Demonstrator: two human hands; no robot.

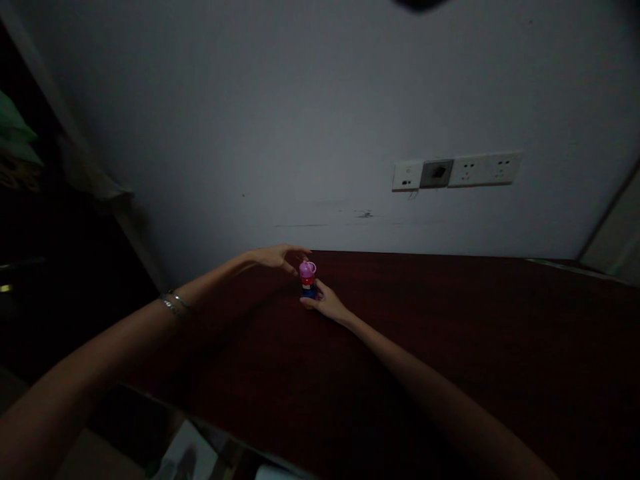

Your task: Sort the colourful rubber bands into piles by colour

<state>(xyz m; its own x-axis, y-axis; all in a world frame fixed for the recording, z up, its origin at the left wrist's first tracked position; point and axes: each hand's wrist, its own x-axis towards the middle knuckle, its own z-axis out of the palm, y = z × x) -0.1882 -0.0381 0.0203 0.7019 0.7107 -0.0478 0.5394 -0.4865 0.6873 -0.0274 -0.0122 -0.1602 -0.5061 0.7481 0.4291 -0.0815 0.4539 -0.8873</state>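
Observation:
A small bottle with a pink cap and a ring-shaped loop at its top stands upright on the dark red-brown table. Its body looks red above and blue below. My right hand has its fingers and thumb around the bottle's lower part, from the right. Up at cap height, just to the left, is my left hand, its fingers curved and apart with nothing seen in them. Whether a left fingertip touches the cap, I cannot tell. Silvery bracelets circle my left wrist.
Behind the table rises a pale wall with a row of sockets at the right. Below the table's front left edge lie a white sheet-like thing and other dim items. Green cloth shows at far left.

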